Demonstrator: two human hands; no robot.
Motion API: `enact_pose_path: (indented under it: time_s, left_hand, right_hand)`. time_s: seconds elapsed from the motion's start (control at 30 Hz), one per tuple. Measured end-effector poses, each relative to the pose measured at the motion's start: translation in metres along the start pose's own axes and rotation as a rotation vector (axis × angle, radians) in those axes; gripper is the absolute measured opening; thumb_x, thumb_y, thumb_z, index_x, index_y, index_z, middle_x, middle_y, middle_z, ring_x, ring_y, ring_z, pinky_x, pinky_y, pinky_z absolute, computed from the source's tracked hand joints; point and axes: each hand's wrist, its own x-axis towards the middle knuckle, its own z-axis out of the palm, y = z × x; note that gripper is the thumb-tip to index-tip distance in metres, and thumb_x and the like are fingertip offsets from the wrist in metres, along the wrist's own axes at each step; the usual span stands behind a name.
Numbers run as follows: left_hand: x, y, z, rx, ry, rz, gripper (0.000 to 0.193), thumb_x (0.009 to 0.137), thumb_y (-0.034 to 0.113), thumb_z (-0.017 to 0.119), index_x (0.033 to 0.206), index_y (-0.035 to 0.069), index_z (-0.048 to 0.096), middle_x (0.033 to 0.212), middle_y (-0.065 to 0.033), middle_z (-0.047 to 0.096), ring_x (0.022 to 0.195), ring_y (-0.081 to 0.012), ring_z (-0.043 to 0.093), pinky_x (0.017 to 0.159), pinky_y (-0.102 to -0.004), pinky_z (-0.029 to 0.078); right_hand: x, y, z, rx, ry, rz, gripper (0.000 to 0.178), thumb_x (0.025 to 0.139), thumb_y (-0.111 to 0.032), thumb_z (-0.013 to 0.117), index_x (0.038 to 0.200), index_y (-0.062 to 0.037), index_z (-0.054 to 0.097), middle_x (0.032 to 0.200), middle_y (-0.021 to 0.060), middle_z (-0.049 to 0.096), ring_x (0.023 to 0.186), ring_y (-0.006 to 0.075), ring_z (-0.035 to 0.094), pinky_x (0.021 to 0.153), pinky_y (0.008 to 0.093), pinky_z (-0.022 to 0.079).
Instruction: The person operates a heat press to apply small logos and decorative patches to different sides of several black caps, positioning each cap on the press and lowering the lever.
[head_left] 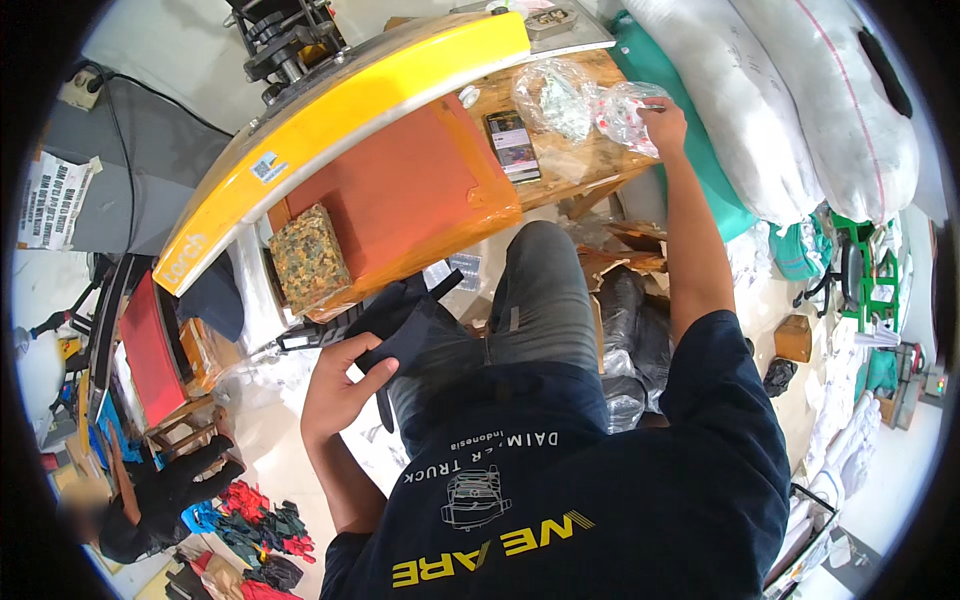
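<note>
Nearest, at 7 o'clock: left hand (335,390), fingers clenched on a dark fabric piece (400,320) that drapes across the lap. Judged soft, light and limp with no fragile parts; it would sag wherever unsupported, so a pinch at a hem or a corner, or both hands spread along one edge, seems the best hold. A loose strap end pokes up at its far side.

Item, at 12 o'clock from the lap: orange pad (400,195) of a press, flat, with a mottled green-brown square block (308,258) lying on its near left corner. Above it the raised yellow press lid (350,110), long and curved, bearing a small white square sticker near its left end and pale lettering lower down.

Item, at 1 o'clock: wooden table (590,165) carrying a phone (512,145), screen lit, and a crumpled clear plastic bag (555,98).

Item, farther at 1 o'clock: right hand (665,125), arm stretched out, fingers grasping a second clear bag with red-printed contents (625,110); thin, crackly, likely slippery.

Item, at 2 o'clock: large white sacks (800,100) on a green sheet.

Item, at 9 o'clock: white printed paper sign (55,200), rectangular, on the grey floor.
</note>
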Motion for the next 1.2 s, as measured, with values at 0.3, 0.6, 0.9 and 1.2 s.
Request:
enact_pose_path:
  time_s: [0.3,0.6,0.9,1.2]
  left_hand:
    - [-0.003,-0.014,-0.001,-0.108,0.065,-0.009,0.014,0.110,0.011,0.082,0.105,0.000,0.075,0.084,-0.0019,0.069,0.072,-0.0090,0.064,0.070,-0.0301,0.050]
    - [-0.018,-0.013,-0.013,-0.206,0.083,0.008,0.013,0.111,0.011,0.083,0.111,-0.001,0.078,0.087,-0.0030,0.072,0.079,-0.0096,0.065,0.074,-0.0310,0.051]
    - [-0.042,-0.001,-0.021,0.169,-0.034,0.071,0.030,0.094,0.022,0.099,0.114,0.005,0.085,0.095,-0.0078,0.079,0.097,-0.0238,0.072,0.091,-0.0381,0.054]
    - [-0.077,-0.035,0.008,0.490,-0.012,-0.071,0.052,0.074,0.030,0.107,0.115,0.011,0.082,0.134,-0.0044,0.078,0.166,-0.0307,0.052,0.138,-0.0577,0.029]
  right_hand:
    - [-0.040,-0.026,-0.031,1.037,-0.222,0.238,0.036,0.107,-0.012,0.081,0.140,0.0034,0.076,0.125,0.0108,0.085,0.110,0.0286,0.083,0.099,0.0422,0.064]
    - [-0.284,-0.195,-0.053,1.209,-1.040,-0.017,0.016,0.104,0.000,0.073,0.120,0.0013,0.076,0.123,0.0193,0.084,0.105,0.0266,0.082,0.094,0.0401,0.066]
    - [-0.405,-0.310,-0.042,0.310,-1.542,-0.901,0.036,0.095,-0.030,0.100,0.095,0.0004,0.081,0.086,0.0136,0.070,0.083,0.0291,0.068,0.077,0.0430,0.053]
    - [-0.441,-0.277,-0.066,0.375,-1.401,-1.046,0.030,0.094,-0.023,0.099,0.092,-0.0009,0.077,0.085,0.0132,0.068,0.086,0.0371,0.069,0.078,0.0478,0.055]
